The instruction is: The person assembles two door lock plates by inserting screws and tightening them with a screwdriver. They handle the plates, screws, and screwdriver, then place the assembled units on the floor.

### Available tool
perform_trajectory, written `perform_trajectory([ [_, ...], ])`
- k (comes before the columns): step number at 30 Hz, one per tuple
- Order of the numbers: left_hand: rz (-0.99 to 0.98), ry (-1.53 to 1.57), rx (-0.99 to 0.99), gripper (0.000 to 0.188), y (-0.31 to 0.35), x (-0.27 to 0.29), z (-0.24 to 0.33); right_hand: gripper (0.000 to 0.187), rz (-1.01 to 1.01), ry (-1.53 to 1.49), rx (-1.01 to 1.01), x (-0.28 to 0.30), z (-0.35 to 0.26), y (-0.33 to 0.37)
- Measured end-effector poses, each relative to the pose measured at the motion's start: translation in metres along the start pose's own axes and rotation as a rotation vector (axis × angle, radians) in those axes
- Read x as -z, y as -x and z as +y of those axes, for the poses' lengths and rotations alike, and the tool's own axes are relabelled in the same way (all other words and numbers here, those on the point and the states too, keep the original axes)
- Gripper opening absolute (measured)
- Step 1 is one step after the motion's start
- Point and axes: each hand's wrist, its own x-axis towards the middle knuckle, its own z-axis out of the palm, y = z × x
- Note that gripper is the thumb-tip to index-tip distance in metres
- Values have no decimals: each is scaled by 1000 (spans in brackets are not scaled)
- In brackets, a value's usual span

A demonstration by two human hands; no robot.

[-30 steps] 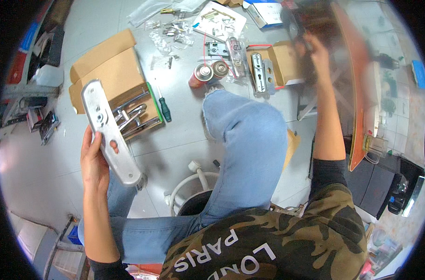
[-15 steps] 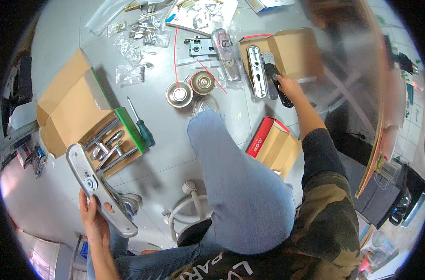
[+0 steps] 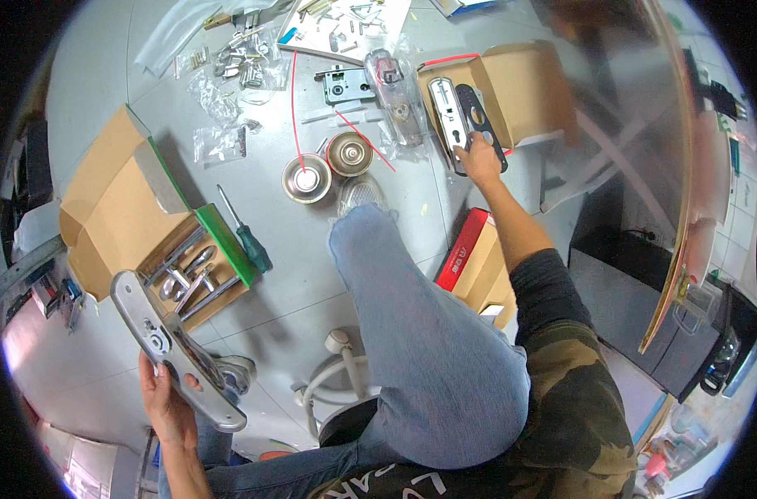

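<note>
My left hand point(image 3: 167, 407) grips a silver door lock plate point(image 3: 136, 309) near its lower half, tilted in the air at the lower left. My right hand point(image 3: 482, 162) reaches out at the upper right. Its fingers close over the lower part of a slotted silver lock plate point(image 3: 442, 98) and a black plate point(image 3: 495, 133) beside it. Both plates lie along the near side of an open brown cardboard box point(image 3: 524, 91). Under the palm, the fingers' exact hold is partly hidden.
A green-edged box point(image 3: 121, 179) holds door handles point(image 3: 197, 274), with a screwdriver point(image 3: 249, 241) beside it. Two cans point(image 3: 307, 180) with red straws, a lock body point(image 3: 345, 85) and bagged hardware point(image 3: 249, 62) lie on the floor. A red-sided box point(image 3: 462, 254) is near my knee.
My right hand has shifted left from the black plate onto the silver plate's lower end. The black plate now lies closer beside the silver one. My left hand still holds its plate.
</note>
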Motion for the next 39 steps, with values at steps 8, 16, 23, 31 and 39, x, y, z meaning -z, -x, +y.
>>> perform_trajectory([
  [8, 22, 7, 4, 42, -3, 10, -5, 52, -27, -2, -212, -18, -5, -1],
  [16, -18, 5, 15, 43, -3, 12, -3, 40, -58, -285, -297, -43, 30, -18],
  [23, 123, 48, 82, 46, -6, 17, -1, 28, -22, -454, -245, -87, 87, -44],
  [31, 325, 266, 122, 34, -19, 75, -13, 18, -373, -1195, -448, -74, 111, -43],
  [39, 306, 266, 226, 39, -12, 81, -16, 11, -452, -1469, -561, -67, 101, -42],
])
